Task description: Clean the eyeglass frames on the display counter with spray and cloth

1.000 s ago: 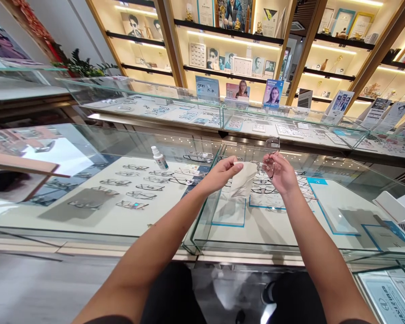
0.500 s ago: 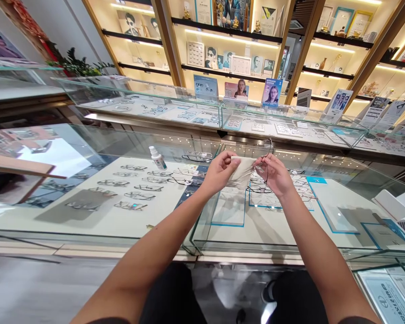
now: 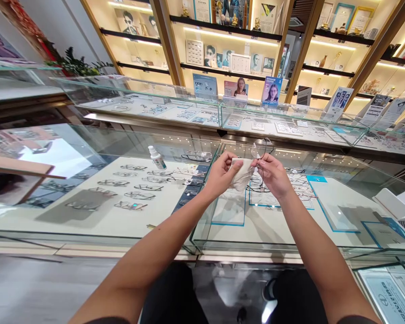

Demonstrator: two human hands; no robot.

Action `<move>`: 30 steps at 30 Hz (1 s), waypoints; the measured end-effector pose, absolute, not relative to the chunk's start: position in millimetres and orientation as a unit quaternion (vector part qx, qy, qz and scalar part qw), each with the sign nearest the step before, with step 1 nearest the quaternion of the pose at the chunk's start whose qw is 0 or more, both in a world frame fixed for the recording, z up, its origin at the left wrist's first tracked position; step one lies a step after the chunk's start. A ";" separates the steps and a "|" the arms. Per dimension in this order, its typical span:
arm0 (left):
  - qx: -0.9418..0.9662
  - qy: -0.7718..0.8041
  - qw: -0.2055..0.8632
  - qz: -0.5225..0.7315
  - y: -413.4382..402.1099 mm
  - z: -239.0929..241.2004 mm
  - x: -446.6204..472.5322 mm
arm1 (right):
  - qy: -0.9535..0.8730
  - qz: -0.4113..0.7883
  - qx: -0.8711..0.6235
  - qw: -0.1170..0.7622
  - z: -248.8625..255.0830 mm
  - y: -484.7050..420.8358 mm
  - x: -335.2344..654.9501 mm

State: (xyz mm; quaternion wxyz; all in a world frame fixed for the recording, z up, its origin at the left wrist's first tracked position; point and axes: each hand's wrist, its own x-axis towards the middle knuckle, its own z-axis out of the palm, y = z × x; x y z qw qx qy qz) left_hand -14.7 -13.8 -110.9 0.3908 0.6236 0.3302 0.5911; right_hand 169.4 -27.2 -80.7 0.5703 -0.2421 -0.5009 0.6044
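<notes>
Above the glass counter, my left hand (image 3: 222,173) pinches a pale cream cleaning cloth (image 3: 242,174), which hangs down creased between both hands. My right hand (image 3: 274,174) has its fingers closed on a pair of thin dark-rimmed eyeglasses (image 3: 263,148). One round clear lens stands up above the right fingers, and a thin dark temple runs down beside them. The cloth's right edge meets the right fingertips and the frame; whether it wraps part of the glasses is hard to make out.
A white spray bottle (image 3: 157,158) stands on the glass counter (image 3: 121,229) to the left. Rows of eyeglasses (image 3: 140,195) lie under the glass. Behind are a second display case (image 3: 219,118) with upright advertising cards (image 3: 272,91) and lit shelves. White boxes (image 3: 391,203) sit at the right.
The eyeglasses have turned in my right hand, so a round lens now shows above the fingers. The cloth is more bunched, and my left hand has barely moved.
</notes>
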 end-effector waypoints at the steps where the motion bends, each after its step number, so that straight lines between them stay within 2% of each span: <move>1: 0.629 0.325 0.396 0.584 -14.4 -109.8 -15.0 | -0.501 0.598 -0.245 0.576 -80.7 -26.7 169.7; 6: 0.660 0.313 0.430 0.531 -15.9 -104.8 -16.3 | -0.506 0.565 -0.272 0.592 -83.1 -22.7 171.1; 14: 0.596 0.321 0.497 0.543 -11.7 -110.8 -14.5 | -0.499 0.510 -0.320 0.624 -94.6 -17.6 162.4; 21: 0.672 0.292 0.411 0.543 -20.8 -119.2 -7.2 | -0.489 0.475 -0.331 0.653 -104.4 -16.5 154.7; 30: 0.721 0.285 0.223 0.591 -25.2 -120.4 -7.2 | -0.443 0.526 -0.306 0.658 -106.1 -15.0 152.7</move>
